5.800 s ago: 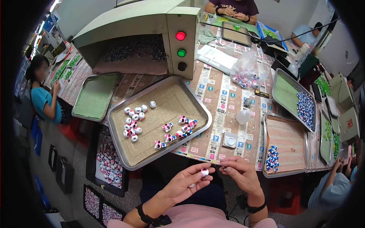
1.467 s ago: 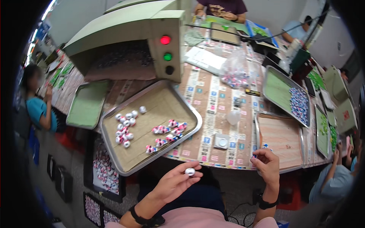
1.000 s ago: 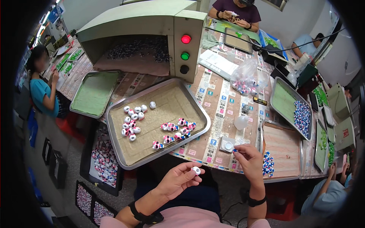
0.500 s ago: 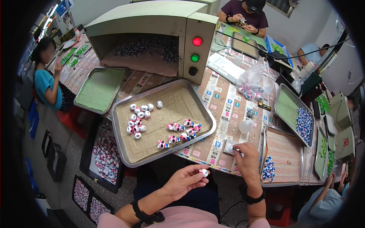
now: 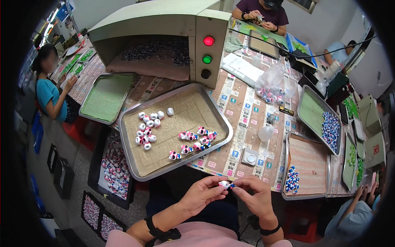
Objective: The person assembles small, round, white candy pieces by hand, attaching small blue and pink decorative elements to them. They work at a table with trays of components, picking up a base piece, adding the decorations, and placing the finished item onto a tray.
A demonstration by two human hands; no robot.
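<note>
My left hand (image 5: 203, 193) pinches a small white bead-like piece with a pink mark (image 5: 223, 184) between thumb and fingers, just beyond the near table edge. My right hand (image 5: 256, 196) is closed on a small dark blue piece (image 5: 232, 185), held against the white one. A large metal tray (image 5: 228, 123) lined with brown sheet lies ahead on the left. On its left side sit loose white pieces (image 5: 154, 116), some with pink. Small pink, white and blue figures (image 5: 187, 148) lie on its right side. A small square white dish (image 5: 249, 157) stands beyond my right hand.
Behind the tray stands an oven-like machine (image 5: 156, 24) with lit red and green lights. A translucent container (image 5: 265, 133), a plastic bag of pieces (image 5: 275, 88) and a tray of blue-white pieces (image 5: 306, 156) are to the right. Co-workers (image 5: 263, 16) sit around the table.
My right hand has come from the square dish, down and left, to meet my left hand. Its blue piece now touches the white piece, which my left hand still holds.
</note>
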